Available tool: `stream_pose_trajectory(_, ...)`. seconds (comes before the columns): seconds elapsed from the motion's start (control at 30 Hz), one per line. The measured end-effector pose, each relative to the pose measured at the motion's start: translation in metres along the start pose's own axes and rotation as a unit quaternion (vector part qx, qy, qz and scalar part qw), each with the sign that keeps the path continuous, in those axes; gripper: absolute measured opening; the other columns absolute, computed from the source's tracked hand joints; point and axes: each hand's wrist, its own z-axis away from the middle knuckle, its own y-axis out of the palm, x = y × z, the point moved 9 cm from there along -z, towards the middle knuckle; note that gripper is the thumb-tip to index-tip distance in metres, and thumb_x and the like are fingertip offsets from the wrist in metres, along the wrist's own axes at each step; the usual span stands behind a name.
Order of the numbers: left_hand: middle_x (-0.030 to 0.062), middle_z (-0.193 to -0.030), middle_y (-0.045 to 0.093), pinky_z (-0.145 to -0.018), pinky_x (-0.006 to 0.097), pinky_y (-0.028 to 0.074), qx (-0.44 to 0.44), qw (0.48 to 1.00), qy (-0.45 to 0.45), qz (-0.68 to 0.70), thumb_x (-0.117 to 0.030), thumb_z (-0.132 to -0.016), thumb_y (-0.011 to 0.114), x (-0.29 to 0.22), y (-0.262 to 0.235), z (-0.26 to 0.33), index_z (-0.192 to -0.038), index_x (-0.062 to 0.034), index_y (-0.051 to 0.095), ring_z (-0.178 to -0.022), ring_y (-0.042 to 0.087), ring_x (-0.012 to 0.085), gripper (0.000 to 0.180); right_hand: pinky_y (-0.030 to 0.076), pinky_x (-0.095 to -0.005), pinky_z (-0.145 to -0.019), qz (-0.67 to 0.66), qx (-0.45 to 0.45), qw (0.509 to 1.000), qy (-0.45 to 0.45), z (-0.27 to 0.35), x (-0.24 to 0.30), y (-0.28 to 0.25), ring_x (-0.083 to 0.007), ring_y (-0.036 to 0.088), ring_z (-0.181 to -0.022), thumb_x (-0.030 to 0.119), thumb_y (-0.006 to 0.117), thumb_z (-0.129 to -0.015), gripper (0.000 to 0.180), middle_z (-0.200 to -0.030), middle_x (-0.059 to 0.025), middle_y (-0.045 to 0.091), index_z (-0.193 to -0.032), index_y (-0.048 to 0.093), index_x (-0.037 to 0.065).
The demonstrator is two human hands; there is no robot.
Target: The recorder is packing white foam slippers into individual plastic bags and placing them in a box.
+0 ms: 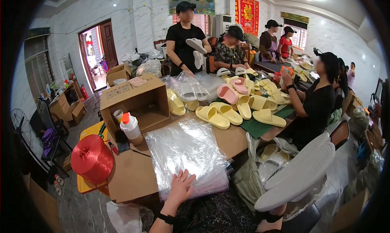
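Observation:
My left hand (pixel 180 187) lies open on a stack of clear plastic bags (pixel 183 147) at the table's near edge, its fingers spread over the top sheet. At the lower right, my right hand (pixel 278 210) holds a pair of pale grey slippers (pixel 298 174), ridged soles showing. Most of that hand's fingers are hidden behind the slippers. Just beyond the pair, an open woven sack (pixel 243 180) has more slippers inside, partly covered. Yellow slippers (pixel 213 116) lie in rows past the bags, with pink slippers (pixel 227 94) among them.
Left of the bags are a big roll of red twine (pixel 92 159), a bottle with an orange cap (pixel 131 129) and an open cardboard box (pixel 136 101). Across the table a person (pixel 187 42) holds pale slippers. Another person (pixel 321 99) sits at the right; several others work farther back.

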Motion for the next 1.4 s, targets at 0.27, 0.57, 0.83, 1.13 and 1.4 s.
stream_pose_trajectory(0.27,0.0183,-0.155,0.039,-0.117,0.060,0.023,-0.006,1.000,0.004,-0.001,-0.022,-0.085,0.067,-0.001,-0.002,-0.003,-0.141,-0.0240,0.055,-0.144,0.031,0.0447,0.057,0.043,-0.0446,-0.107,-0.102,-0.190,0.972,0.096,-0.026,-0.037,0.021,-0.0295,0.054,-0.122,0.047,0.047,-0.103,0.055,-0.133,-0.0107,0.057,-0.143,0.044,0.010)
stream_pose_trajectory(0.57,0.0186,-0.145,0.049,-0.115,0.055,0.030,0.019,1.000,0.010,0.013,-0.023,-0.085,0.065,0.011,-0.001,-0.014,-0.134,-0.0199,0.059,-0.138,0.042,0.0393,0.049,0.052,-0.0271,-0.081,0.193,0.212,0.923,0.257,-0.090,-0.069,0.190,-0.0100,0.062,-0.093,0.010,0.054,-0.099,0.027,-0.108,-0.0026,0.068,-0.122,0.062,-0.003)
stream_pose_trajectory(0.83,0.0223,-0.123,0.064,-0.103,0.039,0.043,0.102,0.909,-0.113,0.388,-0.040,-0.102,0.047,0.029,-0.008,-0.024,-0.127,-0.0008,0.061,-0.116,0.059,0.0383,0.048,0.047,-0.0272,-0.088,0.316,0.413,0.812,0.265,-0.070,-0.105,0.236,-0.0104,0.056,-0.104,0.009,0.056,-0.099,0.033,-0.116,-0.0047,0.066,-0.130,0.058,-0.001)
stream_pose_trajectory(1.13,0.0163,-0.145,0.053,-0.113,0.035,0.033,0.170,0.930,-0.101,0.308,-0.040,-0.105,0.035,0.012,-0.039,-0.038,-0.146,-0.0085,0.048,-0.135,0.047,0.0306,0.053,0.050,-0.0443,-0.081,0.511,0.357,0.776,0.097,-0.088,-0.095,0.211,-0.0393,0.061,-0.089,0.014,0.062,-0.088,0.022,-0.094,-0.0237,0.063,-0.099,0.061,-0.005)
stream_pose_trajectory(1.4,0.0204,-0.154,0.040,-0.122,0.043,0.020,0.128,0.976,0.011,0.176,-0.026,-0.104,0.038,-0.035,-0.069,-0.040,-0.148,-0.0105,0.045,-0.147,0.027,0.0399,0.047,0.048,-0.0514,-0.082,0.552,0.321,0.765,0.084,-0.087,-0.089,0.242,-0.0462,0.059,-0.092,0.016,0.061,-0.085,0.024,-0.097,-0.0275,0.059,-0.095,0.058,-0.006)
